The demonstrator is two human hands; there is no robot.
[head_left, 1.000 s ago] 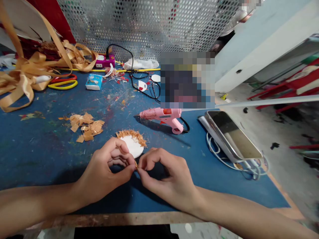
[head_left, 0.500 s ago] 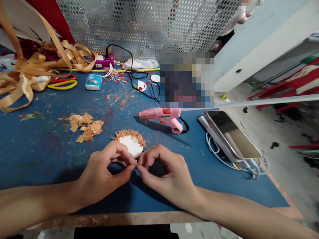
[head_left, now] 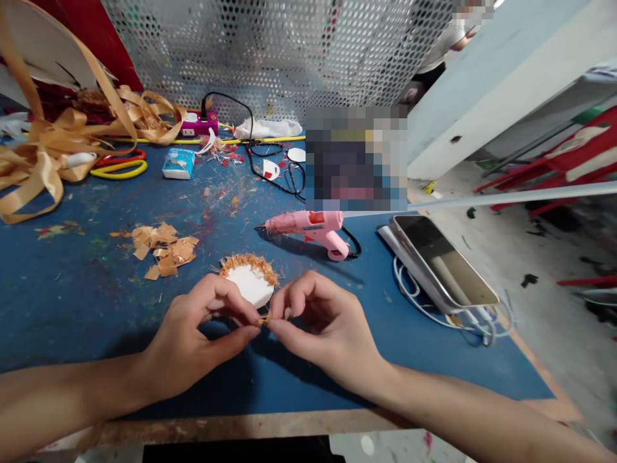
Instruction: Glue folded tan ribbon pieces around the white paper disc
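Note:
Between my two hands is a small tan ribbon piece [head_left: 263, 320], mostly covered by the fingertips. My left hand [head_left: 200, 331] pinches one side of it with thumb and forefinger, and my right hand [head_left: 330, 328] pinches the other. Just beyond the fingers lies a white disc [head_left: 250, 287] with a fringe of tan ribbon bits [head_left: 248, 261] around its far edge. Left of the disc is a loose pile of cut ribbon squares [head_left: 166, 249]. A pink glue gun [head_left: 308, 225] rests on the blue tabletop behind my right hand, nozzle to the left.
A phone [head_left: 443, 260] with white cables lies at right. Far left are tangled tan ribbon [head_left: 53, 138] and scissors [head_left: 119, 168] with red and yellow handles. A blue-white box [head_left: 178, 164], a purple power socket [head_left: 200, 124] and a black cord stand at the back.
The fingertips have drawn slightly apart, and more of the tan ribbon piece shows between them. Both hands keep their pinch. The view has shifted a little.

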